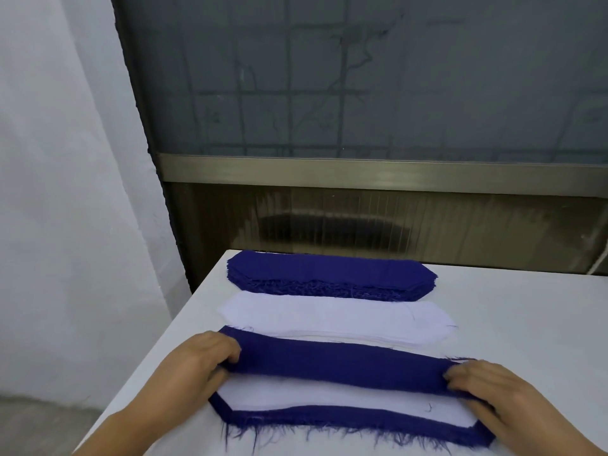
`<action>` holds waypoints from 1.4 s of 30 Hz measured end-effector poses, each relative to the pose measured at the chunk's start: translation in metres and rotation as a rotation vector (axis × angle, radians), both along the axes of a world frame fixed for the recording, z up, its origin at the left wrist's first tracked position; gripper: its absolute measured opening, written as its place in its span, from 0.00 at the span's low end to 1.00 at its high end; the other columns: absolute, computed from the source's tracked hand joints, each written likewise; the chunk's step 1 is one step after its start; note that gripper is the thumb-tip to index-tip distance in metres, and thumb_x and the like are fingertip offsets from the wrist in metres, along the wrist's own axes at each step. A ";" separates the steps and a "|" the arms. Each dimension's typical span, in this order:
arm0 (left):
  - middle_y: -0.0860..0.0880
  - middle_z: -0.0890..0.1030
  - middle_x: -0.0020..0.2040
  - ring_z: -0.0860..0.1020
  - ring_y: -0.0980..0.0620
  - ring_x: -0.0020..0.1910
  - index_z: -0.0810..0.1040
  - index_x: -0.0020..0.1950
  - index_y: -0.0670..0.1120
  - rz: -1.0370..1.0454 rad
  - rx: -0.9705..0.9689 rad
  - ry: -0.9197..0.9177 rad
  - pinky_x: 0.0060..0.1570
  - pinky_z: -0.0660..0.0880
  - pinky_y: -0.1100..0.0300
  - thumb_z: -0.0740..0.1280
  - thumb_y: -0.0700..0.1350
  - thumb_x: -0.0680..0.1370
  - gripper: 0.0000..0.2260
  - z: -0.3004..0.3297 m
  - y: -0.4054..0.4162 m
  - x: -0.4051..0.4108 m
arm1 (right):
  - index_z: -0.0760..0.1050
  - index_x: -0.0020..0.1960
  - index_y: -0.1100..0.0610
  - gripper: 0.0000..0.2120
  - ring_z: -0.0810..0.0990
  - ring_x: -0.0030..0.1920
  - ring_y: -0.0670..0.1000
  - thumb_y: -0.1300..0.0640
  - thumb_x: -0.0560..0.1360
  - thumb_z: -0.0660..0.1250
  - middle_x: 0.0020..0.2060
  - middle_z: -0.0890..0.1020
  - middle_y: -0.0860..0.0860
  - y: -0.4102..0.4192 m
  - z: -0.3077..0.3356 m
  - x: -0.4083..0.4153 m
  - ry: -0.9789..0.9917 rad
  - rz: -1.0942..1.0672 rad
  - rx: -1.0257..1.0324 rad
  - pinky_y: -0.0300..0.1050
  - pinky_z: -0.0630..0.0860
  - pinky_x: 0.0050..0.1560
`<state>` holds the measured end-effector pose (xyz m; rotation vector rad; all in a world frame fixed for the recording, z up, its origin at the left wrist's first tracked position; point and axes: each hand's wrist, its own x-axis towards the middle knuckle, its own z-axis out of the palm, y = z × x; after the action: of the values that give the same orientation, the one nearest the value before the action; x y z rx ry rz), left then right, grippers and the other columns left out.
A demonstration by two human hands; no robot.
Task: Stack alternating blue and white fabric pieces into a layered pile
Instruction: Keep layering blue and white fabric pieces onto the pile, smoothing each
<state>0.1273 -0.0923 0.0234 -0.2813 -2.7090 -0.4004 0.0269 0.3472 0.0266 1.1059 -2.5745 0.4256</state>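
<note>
A long blue fabric piece (339,360) is stretched between my hands above the near pile. My left hand (200,360) pinches its left end and my right hand (483,386) pinches its right end. Under it lies the layered pile: a white piece (329,394) on top of a frayed blue piece (355,422). Farther back lies a stack of white pieces (332,319), and behind that a stack of blue pieces (329,273).
All the fabric lies on a white table (526,324) whose left edge runs diagonally past my left forearm. A window with a metal sill (362,174) stands behind the table. A white curtain (65,192) hangs at the left.
</note>
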 end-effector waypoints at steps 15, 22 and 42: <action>0.65 0.79 0.47 0.75 0.67 0.48 0.71 0.43 0.62 0.152 0.205 0.021 0.47 0.69 0.75 0.71 0.36 0.72 0.19 -0.021 0.002 0.001 | 0.76 0.49 0.42 0.19 0.77 0.44 0.40 0.65 0.69 0.73 0.46 0.81 0.39 0.000 0.010 -0.022 -0.137 -0.265 -0.067 0.32 0.71 0.48; 0.67 0.78 0.51 0.74 0.67 0.52 0.73 0.45 0.59 0.261 0.388 0.152 0.39 0.70 0.75 0.69 0.35 0.74 0.17 0.005 0.008 -0.008 | 0.80 0.51 0.57 0.09 0.79 0.49 0.51 0.65 0.73 0.68 0.49 0.83 0.49 -0.006 0.022 -0.022 0.190 -0.243 -0.186 0.38 0.71 0.55; 0.68 0.77 0.56 0.74 0.67 0.58 0.77 0.42 0.58 -0.027 0.155 -0.128 0.54 0.68 0.74 0.60 0.56 0.71 0.08 -0.013 -0.001 0.025 | 0.85 0.44 0.57 0.26 0.76 0.55 0.43 0.50 0.83 0.50 0.53 0.83 0.50 0.036 -0.025 -0.010 0.269 0.070 -0.037 0.35 0.69 0.60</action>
<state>0.1520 -0.0930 0.0101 -0.2575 -2.7804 -0.6539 0.0166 0.3829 0.0013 1.1568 -2.2922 0.3150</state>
